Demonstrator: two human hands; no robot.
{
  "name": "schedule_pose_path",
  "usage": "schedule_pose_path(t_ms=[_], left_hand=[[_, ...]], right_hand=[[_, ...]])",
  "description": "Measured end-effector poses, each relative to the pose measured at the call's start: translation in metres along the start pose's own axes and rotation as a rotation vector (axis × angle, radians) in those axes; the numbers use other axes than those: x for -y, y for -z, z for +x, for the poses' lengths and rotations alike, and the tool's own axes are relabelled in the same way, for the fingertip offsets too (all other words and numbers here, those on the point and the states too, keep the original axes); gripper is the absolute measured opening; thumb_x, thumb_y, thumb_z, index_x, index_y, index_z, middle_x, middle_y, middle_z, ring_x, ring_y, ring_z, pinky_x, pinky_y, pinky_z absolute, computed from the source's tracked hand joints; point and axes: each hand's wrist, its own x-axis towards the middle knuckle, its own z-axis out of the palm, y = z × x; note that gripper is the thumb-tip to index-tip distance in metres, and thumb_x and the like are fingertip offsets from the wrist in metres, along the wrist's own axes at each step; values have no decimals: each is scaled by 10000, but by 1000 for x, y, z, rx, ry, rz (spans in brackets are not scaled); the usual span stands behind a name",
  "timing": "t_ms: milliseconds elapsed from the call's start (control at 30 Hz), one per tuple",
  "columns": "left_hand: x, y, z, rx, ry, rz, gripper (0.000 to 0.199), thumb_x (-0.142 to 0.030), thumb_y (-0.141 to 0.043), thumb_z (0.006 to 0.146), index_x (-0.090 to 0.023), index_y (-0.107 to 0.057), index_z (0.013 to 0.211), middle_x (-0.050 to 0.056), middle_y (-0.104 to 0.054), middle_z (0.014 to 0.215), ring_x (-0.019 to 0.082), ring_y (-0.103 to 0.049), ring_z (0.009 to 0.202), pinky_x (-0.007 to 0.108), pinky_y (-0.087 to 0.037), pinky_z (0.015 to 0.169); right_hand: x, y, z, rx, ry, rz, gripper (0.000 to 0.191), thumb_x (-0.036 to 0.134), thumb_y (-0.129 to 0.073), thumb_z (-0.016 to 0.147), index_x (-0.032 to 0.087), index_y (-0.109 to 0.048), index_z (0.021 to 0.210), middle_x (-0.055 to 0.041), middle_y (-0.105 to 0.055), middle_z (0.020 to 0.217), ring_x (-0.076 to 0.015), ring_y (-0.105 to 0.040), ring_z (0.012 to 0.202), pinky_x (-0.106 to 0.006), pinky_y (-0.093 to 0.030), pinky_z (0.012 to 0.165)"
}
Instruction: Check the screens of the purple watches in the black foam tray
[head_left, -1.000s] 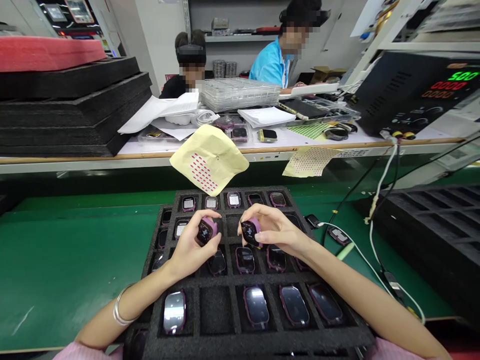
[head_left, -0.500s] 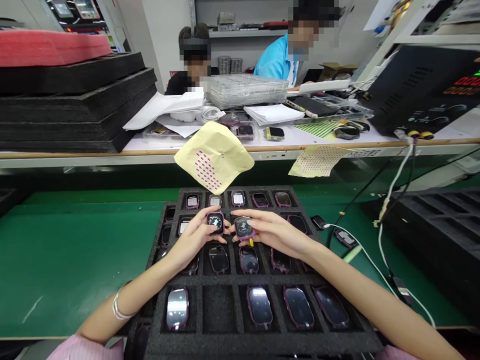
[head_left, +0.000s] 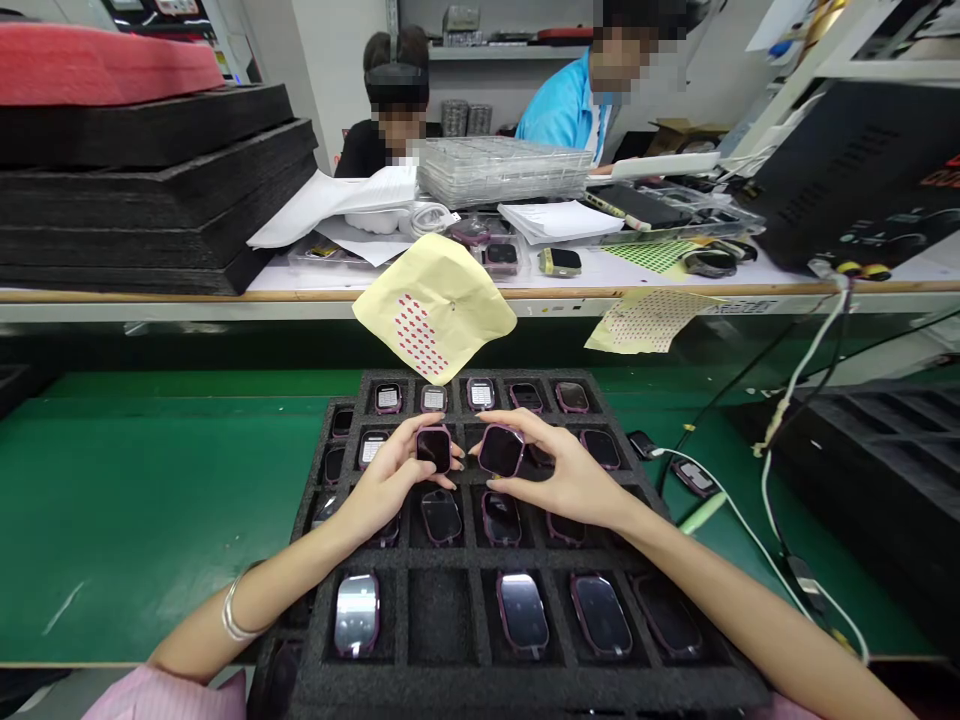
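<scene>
Apparently being at an inspecting step, working above a long green work surface and facing a raised white shelf. Seeing a stack of black foam at the left end of that shelf, topped by a red foam slab, and a dark pocketed tray lying at the right. Working directly over a black foam tray, sitting on a lower foam tray with watches showing along its left edge. Reading the upper one from the far side: counting five watches in the first row, with white screens on the left three; finding a white-screened watch at the left of the second and a dark watch at the right, with the pockets between partly hidden; counting four watches in the front row, one at the left, three toward the right. Gripping a purple-framed watch in the left hand, with the thumb at the lower front; pinching a second purple-framed watch in the right hand, between thumb below and finger above. Holding both over the second row, near but apart, with screens dark. Probably calling next for a steady grip and a tilt or press on each, then careful lowering into a pocket.
</scene>
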Motion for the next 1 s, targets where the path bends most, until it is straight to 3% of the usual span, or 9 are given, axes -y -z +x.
schedule_pose_path(t_ms=[133, 200, 267, 367, 467, 633, 767, 1000], left_hand=[[1, 0, -1, 4, 1, -7, 514, -138, -545, 747, -172, -487, 1257, 92, -660, 1018, 216, -633, 920, 360, -545, 750], [2, 0, -1, 8, 12, -27, 513, -133, -545, 743, -170, -485, 1251, 90, -661, 1007, 217, -639, 914, 367, -547, 754], [1, 0, -1, 15, 29, -51, 515, -133, -550, 735, -167, -481, 1243, 89, -657, 997, 221, -645, 912, 375, -550, 757], [0, -1, -1, 7, 32, -24, 533, -160, -589, 724, -170, -467, 1243, 73, -641, 955, 204, -653, 833, 323, -551, 661], [-3, -2, -2, -33, 19, 150, 525, -200, -656, 728, -172, -475, 1219, 14, -601, 830, 115, -599, 597, 231, -484, 519], [-5, -1, -5, -58, -10, 353, 365, -244, -676, 764, -196, -502, 1082, -50, -496, 745, 46, -490, 475, 147, -319, 366], [-4, -2, -7, -57, -25, 420, 262, -239, -644, 791, -192, -503, 1007, -56, -473, 754, 24, -447, 442, 141, -288, 346], [-5, -2, -8, -28, -38, 453, 285, -206, -624, 785, -187, -521, 1050, -63, -468, 719, 38, -432, 446, 167, -327, 398]], right_hand=[[0, 1, -1, 15, -29, 11, 634, 230, -729, 778, 225, -479, 1360, -68, -682, 1017, -215, -639, 832, -347, -539, 734], [-1, -1, -1, 68, -113, 166, 623, 202, -700, 800, 216, -440, 1365, -52, -686, 944, -158, -654, 660, -256, -520, 550], [-1, -4, 0, 122, -217, 355, 599, 203, -703, 797, 207, -429, 1329, -56, -677, 940, -151, -675, 612, -207, -489, 452], [1, -5, 2, 159, -295, 602, 639, 213, -760, 747, 187, -430, 1293, -92, -668, 991, -213, -712, 754, -231, -555, 508], [4, -4, 3, 188, -288, 783, 645, 226, -740, 778, 175, -423, 1338, -123, -659, 1040, -228, -700, 830, -276, -590, 566], [6, -4, 2, 192, -265, 881, 499, 260, -599, 905, 192, -441, 1374, -115, -645, 1040, -241, -693, 875, -287, -603, 554], [4, -5, 2, 207, -248, 858, 465, 242, -594, 913, 184, -472, 1358, -101, -661, 966, -240, -708, 837, -253, -595, 515], [4, -6, 3, 182, -242, 900, 394, 209, -708, 820, 184, -592, 1195, -92, -649, 1027, -206, -725, 716, -221, -585, 495]])
